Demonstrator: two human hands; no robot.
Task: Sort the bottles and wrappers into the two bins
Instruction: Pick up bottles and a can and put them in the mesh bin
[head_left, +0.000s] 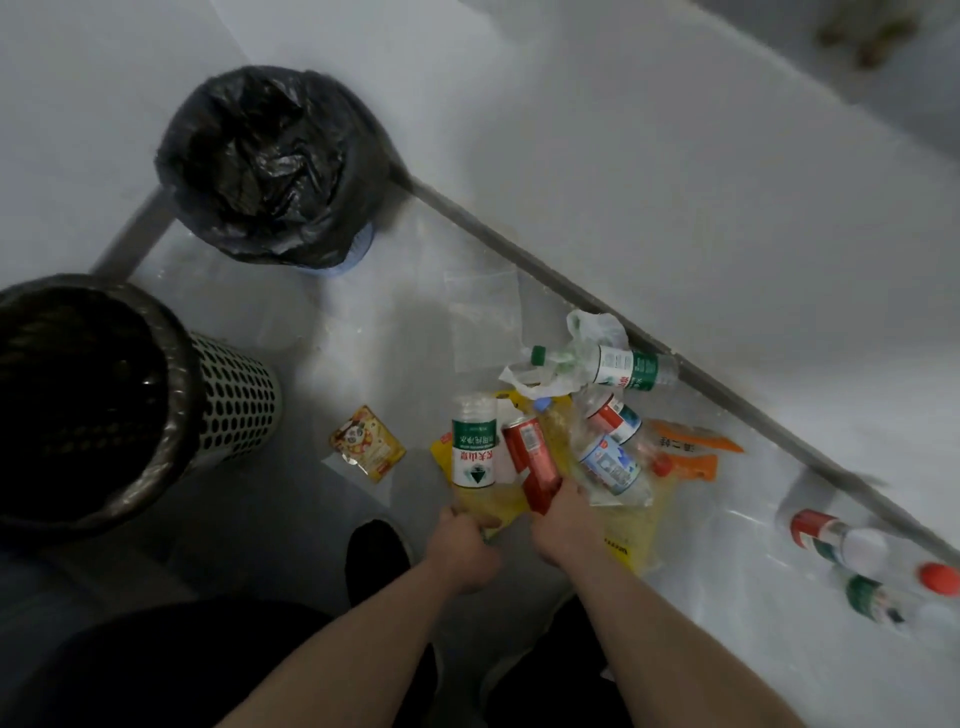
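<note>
Bottles and wrappers lie heaped on the pale floor by the wall. My left hand (465, 548) grips the neck end of a clear water bottle with a green and white label (471, 449). My right hand (563, 525) holds the near end of a red can-like bottle (531, 460). Both rest over a yellow plastic bag (631, 540). Further bottles lie behind: a blue-labelled one (610, 465), a red-labelled one (613, 415) and a green-capped one (618, 366). An orange wrapper (693, 452) and a small yellow snack wrapper (368, 442) lie on the floor.
A perforated bin with a dark liner (228, 395) stands at the left. A bin lined with a black bag (270, 166) stands behind it near the wall. More bottles (836, 535) lie at the right by the skirting. My dark shoe (376, 558) is beside my left hand.
</note>
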